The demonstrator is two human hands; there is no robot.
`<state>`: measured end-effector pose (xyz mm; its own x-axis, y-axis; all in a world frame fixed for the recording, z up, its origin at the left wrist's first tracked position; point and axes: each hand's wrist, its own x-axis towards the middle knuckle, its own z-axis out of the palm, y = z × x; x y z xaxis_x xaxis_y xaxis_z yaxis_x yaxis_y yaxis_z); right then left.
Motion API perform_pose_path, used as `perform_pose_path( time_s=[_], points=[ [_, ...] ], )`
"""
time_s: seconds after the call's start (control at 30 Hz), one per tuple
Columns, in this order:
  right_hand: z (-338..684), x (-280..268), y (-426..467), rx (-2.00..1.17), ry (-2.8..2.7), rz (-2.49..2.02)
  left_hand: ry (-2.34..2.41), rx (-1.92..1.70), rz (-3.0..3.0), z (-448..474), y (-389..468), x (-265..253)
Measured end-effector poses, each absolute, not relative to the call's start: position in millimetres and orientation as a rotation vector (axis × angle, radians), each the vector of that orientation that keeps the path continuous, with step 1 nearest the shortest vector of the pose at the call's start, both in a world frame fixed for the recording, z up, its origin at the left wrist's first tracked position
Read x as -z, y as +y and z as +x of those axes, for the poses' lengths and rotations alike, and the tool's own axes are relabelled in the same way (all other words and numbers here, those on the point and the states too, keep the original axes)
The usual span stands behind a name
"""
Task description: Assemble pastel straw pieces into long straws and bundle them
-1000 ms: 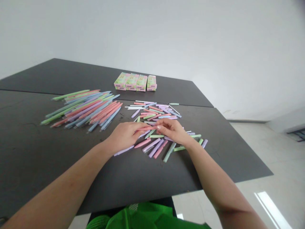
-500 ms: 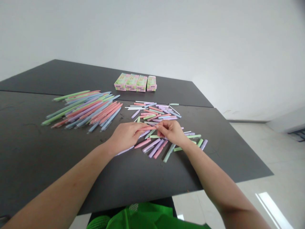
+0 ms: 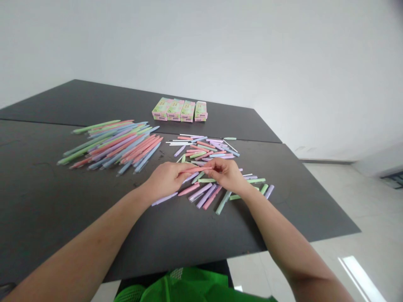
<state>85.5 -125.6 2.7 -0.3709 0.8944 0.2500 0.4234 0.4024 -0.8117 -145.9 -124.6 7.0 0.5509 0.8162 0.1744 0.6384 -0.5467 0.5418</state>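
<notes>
A pink pen barrel (image 3: 195, 170) lies level between my two hands, above a scatter of loose pen parts. My left hand (image 3: 166, 178) is closed on its left end, thumb and forefinger along it. At the tapered right end, the thumb and fingers of my right hand (image 3: 226, 172) are pinched on the same barrel; my fingers partly hide that end. Beneath and around my hands lie purple, pink and green pen barrels and caps, such as a purple barrel (image 3: 207, 196) and a grey-green one (image 3: 223, 203).
On the left lies a heap of pastel pens (image 3: 113, 144). Thin white refills (image 3: 181, 143) are among the loose parts behind my hands. Several small green-and-pink boxes (image 3: 188, 110) stand farther back on the dark table (image 3: 151, 247), whose right edge slants toward me.
My right fingers have shifted slightly on the right end of the pink barrel, and more of its tip shows. My left hand keeps its hold.
</notes>
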Motion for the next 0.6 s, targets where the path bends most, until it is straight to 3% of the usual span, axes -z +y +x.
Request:
perform_pose_path(
  time_s=[0.3, 0.6],
  points=[
    [76, 2, -124, -1.188, -1.669, -1.159, 1.215, -0.63, 2.479, -144, -125, -1],
    [80, 10, -121, -0.934, -1.735, -1.232, 1.708, -0.822, 2.501, -164, -112, -10]
  ],
)
